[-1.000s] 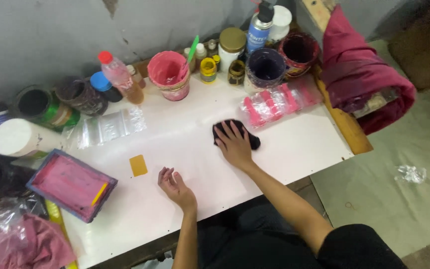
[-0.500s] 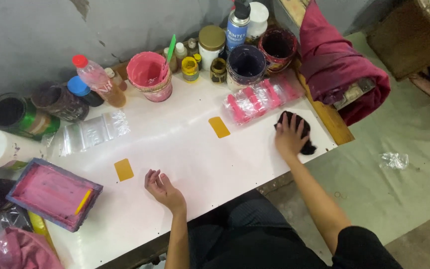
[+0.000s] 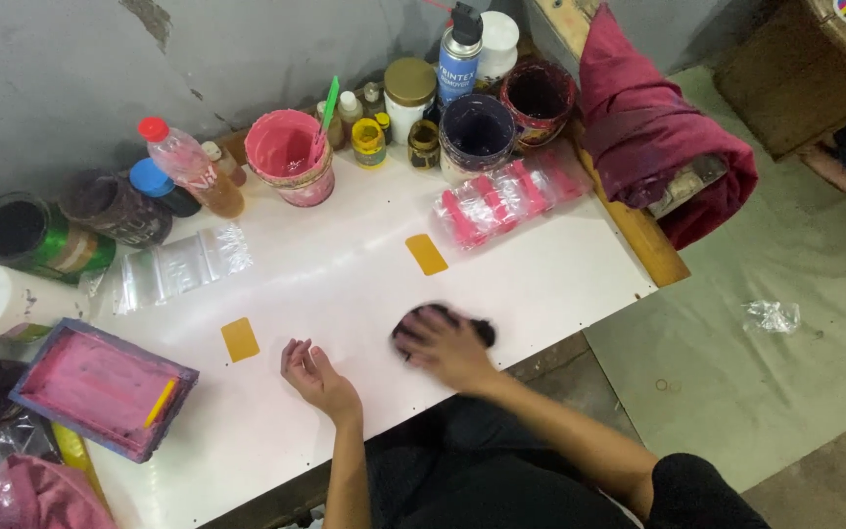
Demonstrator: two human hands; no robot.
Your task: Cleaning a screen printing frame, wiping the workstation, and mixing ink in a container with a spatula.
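Dark cloth (image 3: 443, 323) lying bunched on the white worktop (image 3: 540, 274), near the front edge, well in front of the pink pot (image 3: 291, 157) that serves as landmark. Pressing down on it: right hand (image 3: 452, 351), fingers (image 3: 421, 335) spread flat and curled over the top of the wad, blurred by motion, so holding it by pressure rather than pinching. Resting to the left of the cloth, also in front of the pink pot: left hand (image 3: 317, 374), palm half turned up, fingers loosely curled, holding nothing, just touching the surface.

Lying between cloth and pink pot: two small yellow patches, one (image 3: 426, 254) to the pot's right and forward, one (image 3: 240, 339) to its left and further forward. Standing right of the pink pot along the wall: small jars, a blue spray can (image 3: 458, 61), a dark purple tub (image 3: 477, 127). Lying just in front of that tub: a clear bag with pink strips (image 3: 506, 196). Sitting far left and forward of the pot: a pink-stained tray (image 3: 100, 387).

Judging the wiping well done by keeping the palm flat and pressure even, sweeping in overlapping passes, steering around the yellow patches unless meant to be lifted, bracing with the free hand, and staying clear of the front edge so nothing is dragged off.
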